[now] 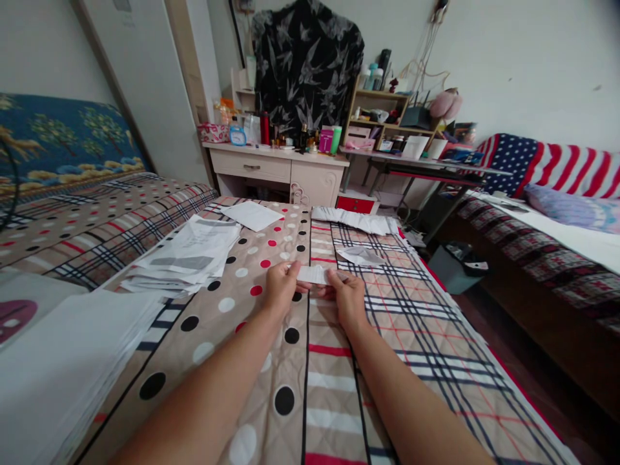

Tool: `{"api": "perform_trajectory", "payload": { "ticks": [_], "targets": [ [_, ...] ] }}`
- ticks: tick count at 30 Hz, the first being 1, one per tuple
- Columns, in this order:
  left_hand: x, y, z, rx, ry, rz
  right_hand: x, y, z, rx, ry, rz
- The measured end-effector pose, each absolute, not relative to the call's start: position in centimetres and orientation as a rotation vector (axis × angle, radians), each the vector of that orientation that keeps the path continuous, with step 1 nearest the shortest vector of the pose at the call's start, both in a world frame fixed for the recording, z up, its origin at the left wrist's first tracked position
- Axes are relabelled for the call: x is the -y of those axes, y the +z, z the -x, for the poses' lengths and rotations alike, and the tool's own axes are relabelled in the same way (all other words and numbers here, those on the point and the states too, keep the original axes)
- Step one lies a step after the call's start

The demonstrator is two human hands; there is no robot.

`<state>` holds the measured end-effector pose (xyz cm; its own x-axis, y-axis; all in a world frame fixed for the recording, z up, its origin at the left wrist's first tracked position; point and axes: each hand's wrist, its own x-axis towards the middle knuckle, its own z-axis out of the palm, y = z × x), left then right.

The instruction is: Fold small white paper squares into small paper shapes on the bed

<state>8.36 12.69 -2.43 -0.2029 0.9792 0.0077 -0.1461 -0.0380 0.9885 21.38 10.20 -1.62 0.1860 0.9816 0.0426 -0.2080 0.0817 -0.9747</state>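
Observation:
Both my arms reach out over a bed with a dotted and plaid cover (pixel 411 323). Between them I hold a small folded strip of white paper (pixel 314 274). My left hand (pixel 281 287) pinches its left end with fingers closed. At the strip's right end, my right hand (pixel 346 297) grips it with curled fingers. The strip hovers just above the cover, near the bed's middle seam.
A pile of white sheets (pixel 186 258) lies to the left, a single sheet (pixel 252 214) beyond it, and a thick stack (pixel 62 361) at near left. A folded paper (pixel 361 256) and a white roll (pixel 356 221) lie ahead. A cluttered desk (pixel 276 165) and a second bed (pixel 547 226) stand behind and right.

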Motion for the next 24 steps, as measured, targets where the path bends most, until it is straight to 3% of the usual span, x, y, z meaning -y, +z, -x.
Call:
{"api": "perform_trajectory", "payload": {
  "ticks": [11,18,24],
  "targets": [
    [-12.6,-2.3,-7.1,-1.329,1.299,-1.13,-9.5,-1.8,-22.3,1.048,0.97,1.2],
    [-12.3,-1.4,-6.7,-1.066,1.249,-1.017,-9.4,-1.5,-22.4,1.075,1.135,1.028],
    [-12.4,-1.3,-6.4,-0.934,1.308,-0.901,-10.0,-2.6,-22.7,1.031,1.088,1.009]
  ]
}}
